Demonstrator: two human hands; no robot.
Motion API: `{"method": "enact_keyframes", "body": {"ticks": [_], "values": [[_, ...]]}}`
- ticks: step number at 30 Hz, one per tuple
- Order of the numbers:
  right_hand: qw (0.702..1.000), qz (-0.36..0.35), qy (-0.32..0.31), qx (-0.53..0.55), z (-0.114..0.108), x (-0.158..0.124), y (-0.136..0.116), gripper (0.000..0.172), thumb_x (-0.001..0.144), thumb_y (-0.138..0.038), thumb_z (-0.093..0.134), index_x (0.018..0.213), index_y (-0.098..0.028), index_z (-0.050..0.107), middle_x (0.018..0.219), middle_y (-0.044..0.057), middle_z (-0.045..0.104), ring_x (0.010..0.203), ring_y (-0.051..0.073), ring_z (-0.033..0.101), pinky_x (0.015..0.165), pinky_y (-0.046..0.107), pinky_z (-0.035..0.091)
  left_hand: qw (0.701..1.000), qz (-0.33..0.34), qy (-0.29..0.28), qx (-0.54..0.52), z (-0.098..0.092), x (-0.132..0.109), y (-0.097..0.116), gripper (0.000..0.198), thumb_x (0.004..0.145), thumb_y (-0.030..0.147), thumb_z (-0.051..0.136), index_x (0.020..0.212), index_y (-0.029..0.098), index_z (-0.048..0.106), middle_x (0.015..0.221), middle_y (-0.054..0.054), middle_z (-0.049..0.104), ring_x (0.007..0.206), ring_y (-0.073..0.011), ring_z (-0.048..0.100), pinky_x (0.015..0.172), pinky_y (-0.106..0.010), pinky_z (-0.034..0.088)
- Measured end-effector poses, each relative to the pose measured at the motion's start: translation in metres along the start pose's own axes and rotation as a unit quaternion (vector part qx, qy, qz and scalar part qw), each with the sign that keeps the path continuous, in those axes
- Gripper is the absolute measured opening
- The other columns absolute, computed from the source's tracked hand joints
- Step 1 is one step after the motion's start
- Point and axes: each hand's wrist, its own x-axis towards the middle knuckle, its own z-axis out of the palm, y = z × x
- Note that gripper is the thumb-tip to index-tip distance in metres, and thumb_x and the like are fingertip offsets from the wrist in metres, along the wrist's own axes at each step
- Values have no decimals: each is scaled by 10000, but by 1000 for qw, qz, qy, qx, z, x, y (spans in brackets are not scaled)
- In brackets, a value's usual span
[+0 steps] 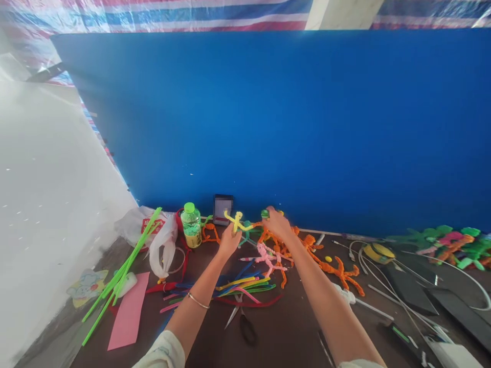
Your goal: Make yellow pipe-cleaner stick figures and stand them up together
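My left hand (229, 242) is closed on the lower part of a yellow pipe-cleaner figure (237, 221), which stands upright with its arms spread. To the right, my right hand (277, 224) is closed around a small green object (265, 214) whose kind I cannot make out; a bit of yellow shows beyond its fingers. One yellow arm of the figure stretches toward this hand. Under and between the hands lie a pink pipe-cleaner figure (266, 255), a teal one (248, 234) and several orange ones (342, 274).
Loose pipe cleaners (245, 284) and scissors (245, 322) lie between my forearms. To the left are a green-capped bottle (191, 225), a plastic bag (163, 250), green stems (125, 276) and pink paper (129, 312). Cables (387, 286) and a yellow tape roll (378, 253) lie right. A blue panel (284, 122) rises behind.
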Motion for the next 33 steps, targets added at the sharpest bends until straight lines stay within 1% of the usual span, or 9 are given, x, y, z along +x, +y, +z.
{"method": "enact_keyframes", "body": {"ticks": [3, 6, 9, 12, 17, 22, 27, 30, 33], "values": [[999, 26, 39, 23, -13, -8, 15, 390, 795, -293, 409, 1162, -164, 384, 945, 107, 619, 768, 210, 585, 594, 260, 365, 1000, -8, 7, 30, 16, 13, 7, 213, 749, 226, 488, 960, 194, 495, 705, -14, 562, 649, -147, 551, 612, -256, 413], [995, 41, 75, 51, -18, -17, 27, 391, 802, -315, 402, 1164, -167, 385, 930, 97, 616, 766, 199, 577, 592, 250, 364, 993, -3, 6, 114, 36, 21, 13, 377, 705, 176, 536, 1068, 154, 437, 851, -100, 598, 798, -213, 581, 674, -294, 422], [992, 25, 94, 84, -15, -25, 33, 349, 770, -312, 458, 1098, -192, 450, 897, 73, 622, 755, 195, 570, 590, 245, 353, 988, -2, -7, 157, 54, 22, 15, 486, 679, 148, 562, 1125, 72, 383, 956, -210, 575, 871, -268, 581, 687, -321, 426], [992, 13, 89, 93, -8, -30, 36, 312, 760, -311, 479, 1053, -206, 484, 881, 56, 627, 753, 188, 565, 597, 243, 350, 981, -10, -17, 192, 63, 20, 16, 475, 692, 101, 522, 1134, 32, 363, 972, -261, 557, 859, -283, 591, 671, -329, 430], [990, 11, 83, 110, -1, -32, 41, 308, 762, -325, 481, 1047, -207, 489, 877, 51, 627, 750, 180, 565, 617, 245, 364, 968, 2, -22, 250, 62, 14, 17, 398, 718, 35, 434, 1113, 49, 385, 939, -232, 567, 892, -288, 582, 723, -345, 425], [988, 25, 91, 125, 0, -34, 46, 327, 751, -316, 493, 1055, -197, 490, 915, 65, 622, 796, 195, 560, 643, 256, 371, 956, 11, -2, 293, 64, 11, 21, 332, 729, 26, 412, 1059, 56, 408, 1046, -254, 482, 936, -310, 551, 726, -368, 425], [985, 26, 98, 142, 1, -38, 52, 337, 750, -327, 493, 1061, -198, 495, 919, 62, 624, 770, 184, 567, 628, 251, 378, 955, 32, -5, 296, 65, 12, 21, 328, 710, 19, 454, 1028, 84, 411, 1006, -201, 477, 914, -264, 539, 718, -340, 424], [982, 28, 106, 152, 0, -38, 57, 345, 756, -346, 481, 1066, -193, 492, 951, 71, 618, 785, 184, 567, 624, 252, 386, 964, 87, 7, 252, 59, 14, 17, 264, 738, 47, 425, 993, 112, 437, 1009, -163, 467, 969, -249, 495, 791, -377, 401], [981, 27, 110, 160, 1, -38, 60, 337, 756, -343, 478, 1057, -193, 498, 954, 72, 617, 785, 181, 566, 633, 256, 392, 980, 155, 49, 115, 56, 21, 14, 259, 766, 72, 377, 1005, 136, 454, 1021, -146, 464, 993, -241, 473, 849, -435, 367]]}}
